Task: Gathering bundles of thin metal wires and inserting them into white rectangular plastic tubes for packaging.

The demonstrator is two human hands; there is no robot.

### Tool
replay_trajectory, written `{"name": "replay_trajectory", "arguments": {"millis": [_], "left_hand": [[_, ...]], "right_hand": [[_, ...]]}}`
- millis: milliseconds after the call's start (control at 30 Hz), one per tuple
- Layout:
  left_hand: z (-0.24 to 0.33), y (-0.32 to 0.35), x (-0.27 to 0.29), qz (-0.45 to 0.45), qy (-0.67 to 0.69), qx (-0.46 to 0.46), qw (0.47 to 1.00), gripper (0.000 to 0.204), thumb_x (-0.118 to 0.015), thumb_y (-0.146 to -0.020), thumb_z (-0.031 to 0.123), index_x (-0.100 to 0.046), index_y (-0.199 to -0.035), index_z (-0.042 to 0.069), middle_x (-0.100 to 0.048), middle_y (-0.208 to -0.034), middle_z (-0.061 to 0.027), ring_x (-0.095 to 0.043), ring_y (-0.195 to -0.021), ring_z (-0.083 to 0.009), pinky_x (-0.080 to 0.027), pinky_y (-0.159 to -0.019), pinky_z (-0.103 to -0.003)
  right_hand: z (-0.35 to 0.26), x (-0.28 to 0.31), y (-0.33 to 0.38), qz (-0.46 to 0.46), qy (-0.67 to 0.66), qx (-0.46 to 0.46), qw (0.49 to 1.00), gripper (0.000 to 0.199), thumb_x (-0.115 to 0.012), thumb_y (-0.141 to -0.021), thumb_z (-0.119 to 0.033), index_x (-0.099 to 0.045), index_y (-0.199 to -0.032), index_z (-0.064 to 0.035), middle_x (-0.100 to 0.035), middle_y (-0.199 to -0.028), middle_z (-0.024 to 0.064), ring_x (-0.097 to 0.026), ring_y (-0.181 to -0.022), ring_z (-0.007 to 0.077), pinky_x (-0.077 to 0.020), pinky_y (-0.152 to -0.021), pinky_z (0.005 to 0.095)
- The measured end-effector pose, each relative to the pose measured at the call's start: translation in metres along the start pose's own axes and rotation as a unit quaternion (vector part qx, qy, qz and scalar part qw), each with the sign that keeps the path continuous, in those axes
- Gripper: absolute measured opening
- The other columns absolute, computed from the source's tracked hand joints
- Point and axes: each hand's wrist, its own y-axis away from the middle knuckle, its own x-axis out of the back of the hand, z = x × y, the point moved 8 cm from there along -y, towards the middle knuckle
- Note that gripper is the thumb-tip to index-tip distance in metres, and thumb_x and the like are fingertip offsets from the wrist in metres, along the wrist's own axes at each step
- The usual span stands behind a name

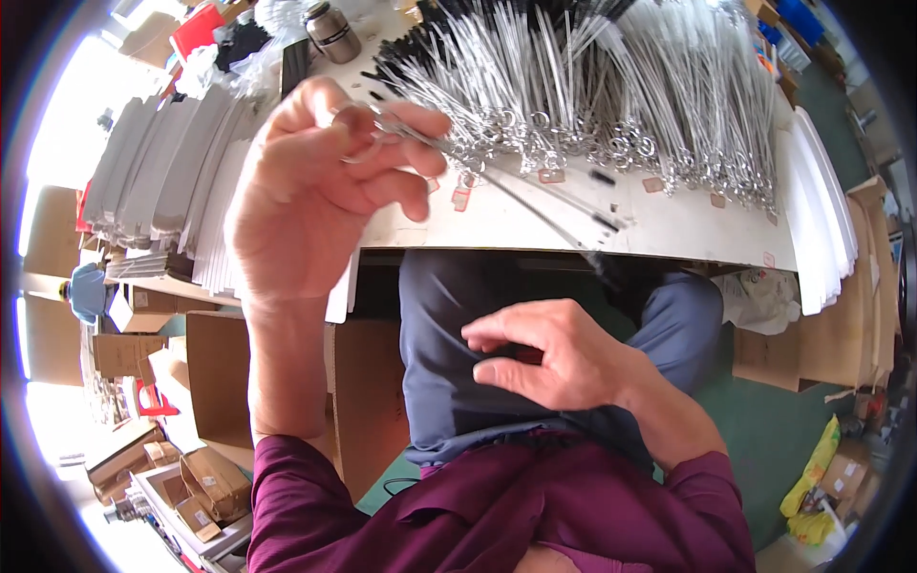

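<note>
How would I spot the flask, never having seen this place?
Find the white table, then the heap of thin metal rods on it. Just left of the heap's far end is the flask, a stout grey-brown metal cylinder, far thicker than any rod.

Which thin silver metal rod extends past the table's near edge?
The dark-ended thin silver metal rod held by the left hand; the heaped silver rods with ring ends lie back on the white tabletop.

White table (683,232) beneath heaped metal rods (693,105)
</note>
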Motion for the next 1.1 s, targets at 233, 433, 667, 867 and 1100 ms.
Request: {"name": "replay_trajectory", "arguments": {"millis": [233,433,667,867,1100], "left_hand": [[-0.062,-0.011,-0.007,-0.045,-0.034,0.117,0.991,0.009,-0.055,-0.095,0.007,-0.05,-0.095,0.001,-0.065,-0.109,-0.0405,-0.075,-0.088,-0.0419,-0.065,-0.06,-0.043],[-0.084,-0.015,-0.023,-0.03,-0.017,0.17,0.985,0.009,-0.057,-0.092,0.006,-0.05,-0.093,0.001,-0.067,-0.102,-0.0393,-0.076,-0.082,-0.0409,-0.064,-0.056,-0.044],[-0.061,-0.016,-0.007,-0.006,-0.136,0.137,0.981,0.011,-0.059,-0.094,0.005,-0.057,-0.087,-0.003,-0.071,-0.1,-0.0348,-0.078,-0.083,-0.0333,-0.063,-0.059,-0.036],[-0.064,-0.012,-0.002,0.051,-0.263,0.146,0.952,0.012,-0.066,-0.093,0.005,-0.06,-0.089,-0.004,-0.072,-0.09,-0.0221,-0.075,-0.073,-0.0254,-0.061,-0.056,-0.032],[-0.068,-0.01,-0.006,0.048,-0.302,0.149,0.94,0.012,-0.066,-0.095,0.005,-0.059,-0.088,-0.001,-0.072,-0.087,-0.0184,-0.074,-0.073,-0.0231,-0.06,-0.058,-0.032]], "right_hand": [[-0.065,0.088,0.042,0.224,0.146,0.087,0.96,0.015,-0.078,-0.089,-0.006,-0.073,-0.101,0.0022,-0.075,-0.09,0.014,-0.075,-0.079,0.0249,-0.0572,-0.068,0.0336],[-0.004,0.098,0.019,0.178,-0.016,-0.032,0.983,0.03,-0.067,-0.103,-0.021,-0.07,-0.115,0.0062,-0.076,-0.098,0.0116,-0.071,-0.093,0.0159,-0.0544,-0.082,0.0305],[0.018,0.071,0.018,0.12,-0.207,-0.083,0.968,0.027,-0.059,-0.108,-0.018,-0.07,-0.109,0.0064,-0.073,-0.089,0.0091,-0.069,-0.077,0.0102,-0.058,-0.071,0.0252],[0.049,0.053,0.02,0.107,-0.304,-0.132,0.937,0.027,-0.059,-0.108,-0.02,-0.069,-0.109,0.0046,-0.073,-0.089,0.0089,-0.07,-0.077,0.0118,-0.0581,-0.069,0.0257],[0.059,0.046,0.015,0.16,-0.21,-0.099,0.959,0.045,-0.071,-0.101,-0.022,-0.057,-0.138,-0.001,-0.069,-0.105,0.0089,-0.065,-0.077,0.0084,-0.0541,-0.066,0.022]]}}
